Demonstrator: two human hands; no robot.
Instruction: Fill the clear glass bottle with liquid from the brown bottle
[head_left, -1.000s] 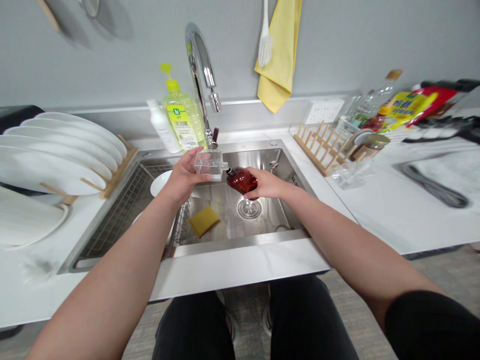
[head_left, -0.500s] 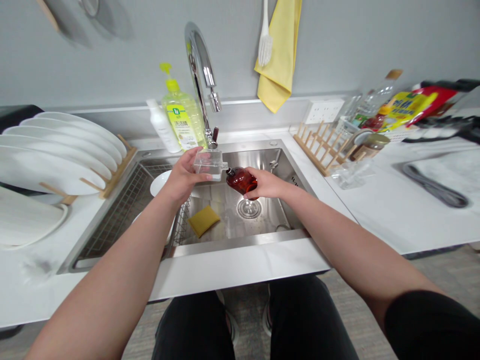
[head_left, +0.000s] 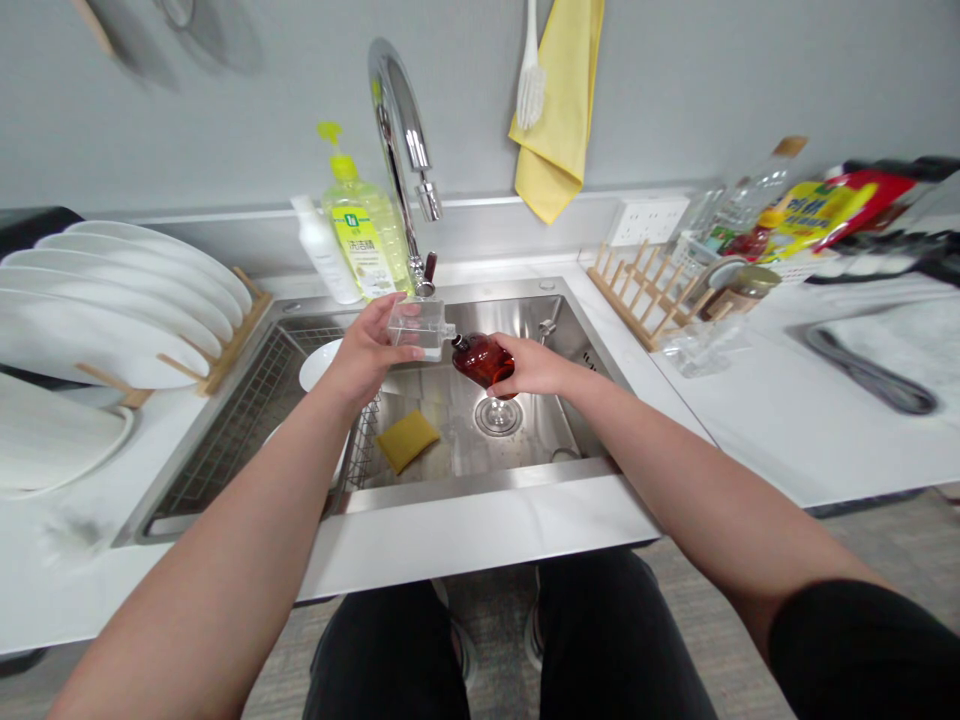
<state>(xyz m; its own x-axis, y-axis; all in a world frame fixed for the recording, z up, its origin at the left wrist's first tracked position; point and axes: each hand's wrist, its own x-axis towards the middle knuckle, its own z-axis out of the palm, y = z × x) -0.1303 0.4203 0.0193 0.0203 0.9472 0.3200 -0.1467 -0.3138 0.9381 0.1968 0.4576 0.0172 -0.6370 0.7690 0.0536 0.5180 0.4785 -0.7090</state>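
Hardly anything had moved since the earlier frame: the view had tipped very slightly, while both hands kept their places over the sink [head_left: 517,480]. The left hand [head_left: 364,350] had its fingers clamped around the base end of the clear bottle [head_left: 414,328], which lay on its side in the air, neck to the right. The right hand [head_left: 531,366] had its fingers closed on the red bottle [head_left: 480,362], tilted with its dark mouth up and to the left; whether the two necks touched, I could not tell. The sponge [head_left: 407,441] lay below, near the drain [head_left: 499,416].

Both bottles looked stiff and smooth, probably glass, so likely slippery if wet and breakable against the steel. The clear one's flat sides seemed to suit a pinch; the rounder red one, perhaps heavier, seemed best gripped around its body, away from the neck.
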